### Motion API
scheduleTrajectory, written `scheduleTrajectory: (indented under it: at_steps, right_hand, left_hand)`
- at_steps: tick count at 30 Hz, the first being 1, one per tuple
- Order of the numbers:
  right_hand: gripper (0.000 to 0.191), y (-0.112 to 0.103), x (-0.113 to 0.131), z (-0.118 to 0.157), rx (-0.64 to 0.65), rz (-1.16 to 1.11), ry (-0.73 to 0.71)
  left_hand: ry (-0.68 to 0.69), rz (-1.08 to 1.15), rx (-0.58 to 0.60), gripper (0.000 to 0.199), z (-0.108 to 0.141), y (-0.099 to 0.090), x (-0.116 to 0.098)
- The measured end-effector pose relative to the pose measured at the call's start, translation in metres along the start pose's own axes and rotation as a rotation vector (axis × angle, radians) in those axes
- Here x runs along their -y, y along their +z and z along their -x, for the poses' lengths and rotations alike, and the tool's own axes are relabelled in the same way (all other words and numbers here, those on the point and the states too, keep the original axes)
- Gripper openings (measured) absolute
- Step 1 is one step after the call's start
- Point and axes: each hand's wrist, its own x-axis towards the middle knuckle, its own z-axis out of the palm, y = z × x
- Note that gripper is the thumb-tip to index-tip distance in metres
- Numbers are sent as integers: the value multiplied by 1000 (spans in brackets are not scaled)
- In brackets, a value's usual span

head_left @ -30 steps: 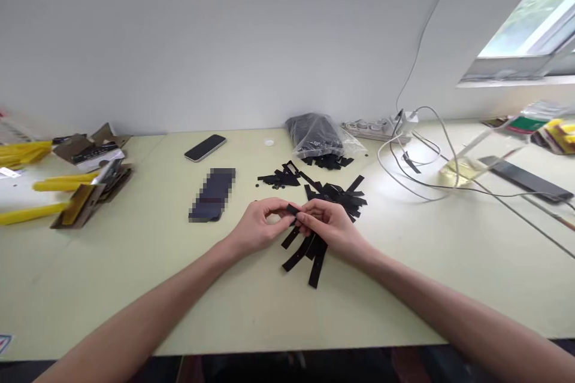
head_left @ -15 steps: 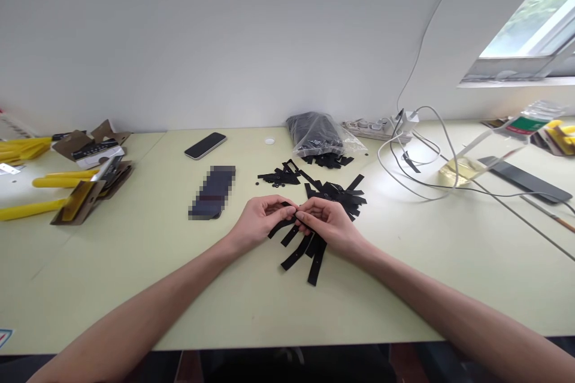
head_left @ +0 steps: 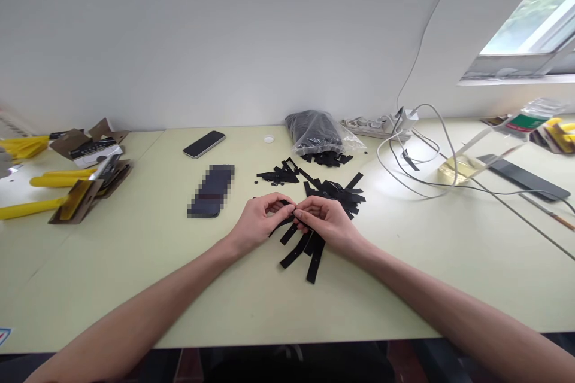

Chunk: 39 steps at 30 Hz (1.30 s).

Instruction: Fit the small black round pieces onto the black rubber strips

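Note:
My left hand [head_left: 261,215] and my right hand [head_left: 327,219] meet fingertip to fingertip at the middle of the table. Both are closed in a pinch on a black strap [head_left: 282,225], whose middle is partly hidden by my fingers. Below them, several loose black straps [head_left: 317,260] with small holes fan out on the tabletop. Behind my right hand lies a heap of more black straps [head_left: 335,190]. Small black pieces [head_left: 278,176], some of them round, are scattered beyond my left hand.
A clear plastic bag [head_left: 314,130] full of black pieces rests by the wall. To the left are a phone [head_left: 204,144], a blurred-out dark object [head_left: 211,191] and yellow-handled tools [head_left: 58,181]. Cables, a power strip [head_left: 368,127] and a clear bottle [head_left: 489,143] stand at right.
My hands stay pinched together on the strap, with only a slight shift of the fingers. The whole view has moved a little.

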Motion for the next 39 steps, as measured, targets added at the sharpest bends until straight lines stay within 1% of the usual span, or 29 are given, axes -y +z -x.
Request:
scheduleTrajectory:
  at_steps: [5,9,11,13,15,17,19,21,27,30,32,34,37,39]
  right_hand:
    - [26,-1,-2,-1,4,-8,-17]
    - [25,-2,-2,-1,13,15,-24]
    - [25,-2,-1,0,10,33,-27]
    - [25,-2,1,1,-6,59,-28]
    - [25,-3,3,1,-25,77,-24]
    - [26,-3,5,1,-39,77,-16]
    - [27,-3,7,1,-46,68,-3]
    - [26,-2,8,1,-44,59,7]
    - [25,-2,5,0,-35,50,-1]
    - [26,-2,4,0,-38,56,-4]
    - [26,-2,3,-1,-39,58,-4]
    - [25,-2,3,-1,-38,62,-4]
    - [25,-2,1,-1,-37,69,-8]
    - [25,-1,0,-2,-38,69,-12]
  left_hand:
    - [25,-42,-10,19,0,0,2]
    - [53,-128,23,18,0,-1,-2]
    - [58,-203,28,21,-1,-8,-5]
    - [45,-289,49,27,-4,-21,-8]
    - [15,-375,144,30,-6,-37,-11]
    - [-20,-406,308,28,-7,-53,-14]
    - [-44,-413,425,26,-7,-64,-17]
    - [-48,-434,464,23,-7,-68,-18]
    - [-37,-464,412,20,-4,-61,-17]
    - [-43,-522,384,18,-3,-61,-15]
    - [-31,-571,338,18,-3,-61,-12]
    - [-1,-611,253,24,-5,-60,-6]
    - [33,-642,106,43,-11,-57,8]
    - [41,-677,74,52,-15,-56,17]
